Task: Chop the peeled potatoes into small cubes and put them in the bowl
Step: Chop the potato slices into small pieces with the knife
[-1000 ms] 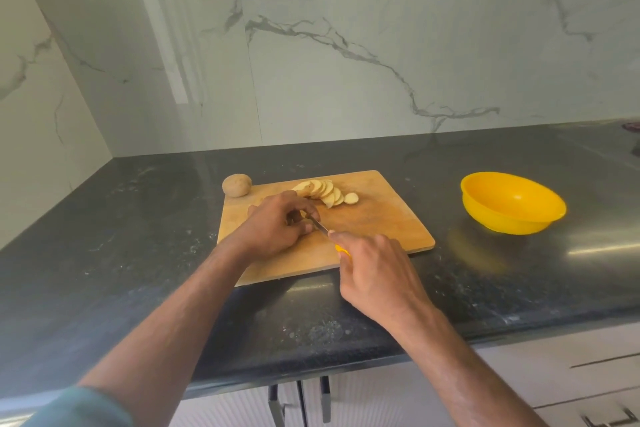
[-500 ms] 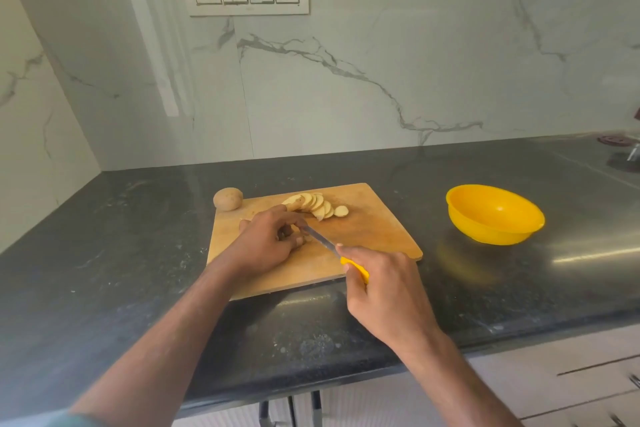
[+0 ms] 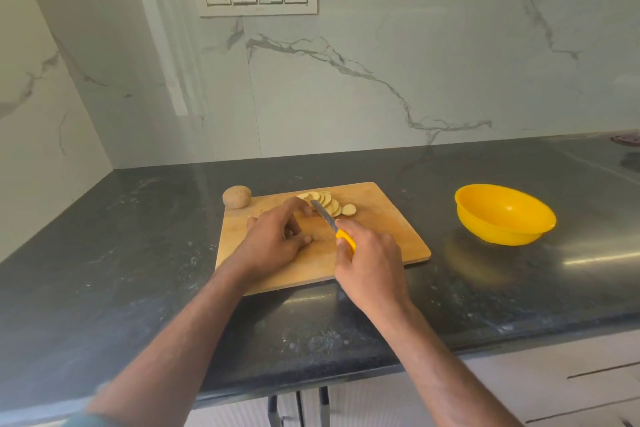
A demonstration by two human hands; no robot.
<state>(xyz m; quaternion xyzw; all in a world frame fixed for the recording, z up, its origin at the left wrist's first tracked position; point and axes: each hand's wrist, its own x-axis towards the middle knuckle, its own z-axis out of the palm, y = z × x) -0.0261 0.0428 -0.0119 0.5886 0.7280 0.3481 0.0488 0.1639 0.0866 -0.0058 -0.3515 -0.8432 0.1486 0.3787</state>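
Fingers of the left hand (image 3: pixel 273 239) curl down over something on the cutting board (image 3: pixel 388 239); what they hold is hidden. Whole potato (image 3: pixel 237 196) sits at the board's far-left corner. Slices (image 3: pixel 329 203) look firm, likely wet and slippery; steady them from above. Right hand (image 3: pixel 369 267) grips the knife (image 3: pixel 327 218). Bowl (image 3: pixel 504 215) stands right, empty, on glossy dark counter (image 3: pixel 104 270).

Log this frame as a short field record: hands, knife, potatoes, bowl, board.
left hand: fingers curled on the cutting board, beside the slices; what it holds is hidden
right hand: grips the knife by its yellow handle
knife blade: points toward the potato slices
potato slices: fanned row at the board's far edge; no cubes seen
whole potato: on the counter, at the board's far left corner
yellow bowl: right of the board, looks empty
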